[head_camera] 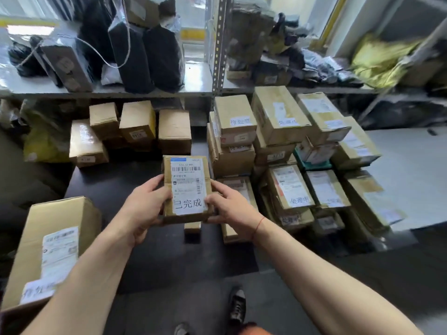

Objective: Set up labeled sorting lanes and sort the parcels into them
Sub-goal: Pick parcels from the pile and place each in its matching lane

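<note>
I hold a small cardboard parcel (186, 189) in mid-air over a dark low table (116, 184). It carries a shipping label with barcodes and a white tag with handwritten characters. My left hand (142, 206) grips its left side, and my right hand (228, 209) grips its right side with the thumb on the tag. To the right stand stacks of tagged cardboard parcels (283, 151). A large box with a handwritten tag (52, 250) sits at the lower left.
Several plain boxes (137, 126) line the back of the table under a metal shelf (145, 91) loaded with black bags. Grey and yellow bags (377, 59) fill the right shelf. A small box (192, 232) lies below the held parcel. My shoes (238, 308) are on the floor.
</note>
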The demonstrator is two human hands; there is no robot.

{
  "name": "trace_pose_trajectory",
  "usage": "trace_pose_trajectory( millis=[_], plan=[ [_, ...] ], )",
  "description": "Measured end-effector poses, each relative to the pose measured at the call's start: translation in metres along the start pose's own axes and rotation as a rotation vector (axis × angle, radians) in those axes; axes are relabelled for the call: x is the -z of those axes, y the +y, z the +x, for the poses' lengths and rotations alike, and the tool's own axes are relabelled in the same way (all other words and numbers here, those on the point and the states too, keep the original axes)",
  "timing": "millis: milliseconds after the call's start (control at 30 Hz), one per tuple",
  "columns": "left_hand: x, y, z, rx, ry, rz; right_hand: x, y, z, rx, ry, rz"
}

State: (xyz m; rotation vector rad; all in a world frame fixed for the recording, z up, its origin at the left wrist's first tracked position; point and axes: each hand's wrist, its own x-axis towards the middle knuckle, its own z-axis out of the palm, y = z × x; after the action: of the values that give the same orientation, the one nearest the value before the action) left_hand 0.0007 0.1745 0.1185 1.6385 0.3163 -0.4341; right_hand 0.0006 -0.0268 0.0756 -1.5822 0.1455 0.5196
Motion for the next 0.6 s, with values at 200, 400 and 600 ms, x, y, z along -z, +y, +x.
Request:
trace_pose_trajectory(
  millis=[200, 400, 600],
  plan=[
    [-0.06, 0.016, -0.019, -0.027, -0.002, 0.04, 0.058, -0.002, -0.037, 0.07, 0.025, -0.101],
    [-0.148, 0.031, -0.026, -0.03, 0.003, 0.058, 0.147, 0.005, -0.063, 0.083, -0.004, -0.097],
    [-0.248, 0.048, -0.027, -0.053, -0.053, 0.07, 0.251, 0.006, -0.09, 0.13, 0.026, -0.162]
  ],
)
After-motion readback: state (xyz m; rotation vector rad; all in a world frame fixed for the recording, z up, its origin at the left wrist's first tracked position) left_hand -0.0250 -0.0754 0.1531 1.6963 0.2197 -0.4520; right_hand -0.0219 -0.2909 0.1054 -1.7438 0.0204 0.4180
